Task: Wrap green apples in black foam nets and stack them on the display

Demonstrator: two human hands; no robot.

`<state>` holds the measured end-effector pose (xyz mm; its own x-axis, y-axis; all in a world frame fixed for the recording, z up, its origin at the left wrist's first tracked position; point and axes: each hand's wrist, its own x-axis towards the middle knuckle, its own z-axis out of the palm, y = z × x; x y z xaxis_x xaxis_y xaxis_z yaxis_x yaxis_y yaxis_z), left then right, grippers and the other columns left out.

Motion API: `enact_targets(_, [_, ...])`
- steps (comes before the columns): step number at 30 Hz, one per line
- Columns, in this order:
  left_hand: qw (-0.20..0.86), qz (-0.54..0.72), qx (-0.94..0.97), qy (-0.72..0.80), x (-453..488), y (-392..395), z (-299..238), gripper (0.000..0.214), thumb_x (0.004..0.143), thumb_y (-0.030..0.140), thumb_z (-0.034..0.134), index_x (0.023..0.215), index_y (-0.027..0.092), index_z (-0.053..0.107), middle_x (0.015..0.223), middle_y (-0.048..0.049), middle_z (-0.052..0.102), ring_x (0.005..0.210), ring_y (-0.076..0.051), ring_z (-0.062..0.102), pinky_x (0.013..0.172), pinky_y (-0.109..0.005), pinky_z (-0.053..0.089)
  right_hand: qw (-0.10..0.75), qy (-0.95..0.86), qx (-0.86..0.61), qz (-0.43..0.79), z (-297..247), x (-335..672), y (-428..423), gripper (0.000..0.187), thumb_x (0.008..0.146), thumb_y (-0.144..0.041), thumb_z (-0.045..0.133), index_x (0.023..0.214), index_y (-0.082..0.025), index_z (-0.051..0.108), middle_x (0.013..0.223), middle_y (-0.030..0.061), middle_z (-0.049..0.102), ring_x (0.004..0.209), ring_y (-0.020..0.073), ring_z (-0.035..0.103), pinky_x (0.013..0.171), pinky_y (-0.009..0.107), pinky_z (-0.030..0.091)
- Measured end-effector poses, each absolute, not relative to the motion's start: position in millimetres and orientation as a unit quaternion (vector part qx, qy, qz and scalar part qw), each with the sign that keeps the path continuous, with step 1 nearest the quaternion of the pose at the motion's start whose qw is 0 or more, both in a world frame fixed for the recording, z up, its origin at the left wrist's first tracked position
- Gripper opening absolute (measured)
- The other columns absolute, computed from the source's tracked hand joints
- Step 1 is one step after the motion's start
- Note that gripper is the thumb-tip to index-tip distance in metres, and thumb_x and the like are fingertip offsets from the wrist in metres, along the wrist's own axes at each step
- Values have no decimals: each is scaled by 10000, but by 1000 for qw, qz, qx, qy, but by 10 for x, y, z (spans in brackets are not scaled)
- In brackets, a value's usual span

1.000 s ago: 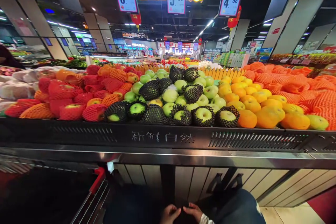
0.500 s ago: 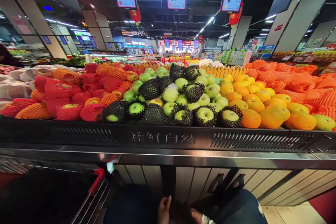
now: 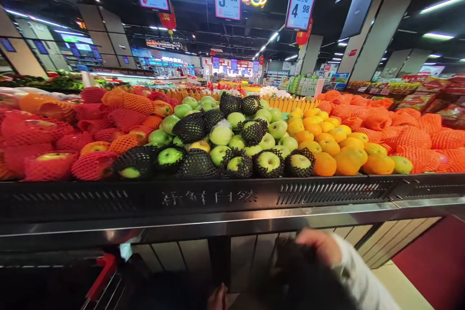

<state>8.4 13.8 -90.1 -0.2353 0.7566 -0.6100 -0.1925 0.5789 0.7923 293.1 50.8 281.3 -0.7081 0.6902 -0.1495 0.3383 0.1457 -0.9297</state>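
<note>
Head view: right hand (image 3: 321, 246) at dark item (image 3: 296, 259) below tray (image 3: 269, 198); left hand (image 3: 217, 297) low, apart. Finger grip blurred, cannot tell. Apples (image 3: 221, 133) piled in tray, none seen in hand.

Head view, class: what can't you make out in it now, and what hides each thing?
All in the head view:
Right hand: blurred; its grip on the dark shape below is unclear.
That shape: too dark and blurred to identify.
Left hand: mostly cut off by the bottom edge.
Shopping cart: its inside is lost in shadow, its near end cut off.
Distant price screens: too small to read fully.
</note>
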Motion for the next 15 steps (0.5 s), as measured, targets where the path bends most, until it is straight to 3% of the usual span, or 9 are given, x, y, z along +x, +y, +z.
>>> enact_targets(2, [593, 414, 192, 664, 76, 140, -933, 622, 306, 811, 674, 533, 240, 587, 404, 26, 450, 381, -154, 455, 391, -263, 322, 237, -776, -442, 383, 3484, 3078, 741, 897, 831, -894, 213, 748, -146, 702, 679, 65, 616, 645, 168, 567, 645, 308, 451])
enact_targets(3, [596, 417, 189, 660, 73, 141, -934, 601, 310, 787, 680, 536, 238, 585, 414, 25, 462, 384, -148, 457, 392, -255, 315, 258, -782, -506, 256, 3754, 3102, 894, 850, 881, -840, 214, 728, -150, 686, 664, 62, 607, 658, 172, 574, 699, 324, 463])
enact_targets(5, [595, 423, 184, 658, 69, 146, -915, 580, 329, 763, 671, 534, 231, 569, 427, 19, 470, 377, -132, 438, 395, -246, 297, 241, -741, -627, 4, 4159, 3069, 1241, 642, 954, -676, 372, 738, -148, 667, 648, 53, 593, 644, 177, 562, 711, 334, 455])
enact_targets(7, [595, 423, 175, 661, 62, 154, -887, 578, 331, 760, 648, 522, 223, 550, 426, 16, 459, 361, -115, 407, 392, -247, 278, 190, -713, -663, -123, 4404, 2974, 1584, 352, 936, -448, 572, 957, -118, 694, 846, 89, 678, 759, 191, 614, 743, 321, 453])
enact_targets(8, [595, 423, 170, 662, 56, 160, -876, 575, 330, 755, 643, 518, 220, 548, 427, 17, 453, 358, -110, 401, 389, -248, 275, 147, -730, -653, -141, 4476, 2919, 1735, 301, 889, -355, 651, 1058, -110, 693, 971, 104, 697, 831, 188, 635, 773, 305, 452])
enact_targets(11, [609, 420, 157, 654, 36, 175, -867, 562, 296, 720, 679, 519, 218, 558, 432, 19, 469, 366, -111, 425, 391, -245, 296, 3, -776, -621, -108, 4558, 2779, 2063, 441, 785, -214, 712, 1186, -33, 680, 1177, 124, 686, 991, 138, 660, 843, 234, 414])
enact_targets(15, [618, 410, 169, 649, 19, 182, -903, 541, 299, 658, 780, 533, 226, 555, 457, 16, 529, 391, -139, 500, 401, -244, 343, -79, -770, -630, -69, 4513, 2664, 2230, 369, 718, -234, 733, 933, 65, 714, 1136, 146, 720, 975, 81, 675, 792, 183, 401])
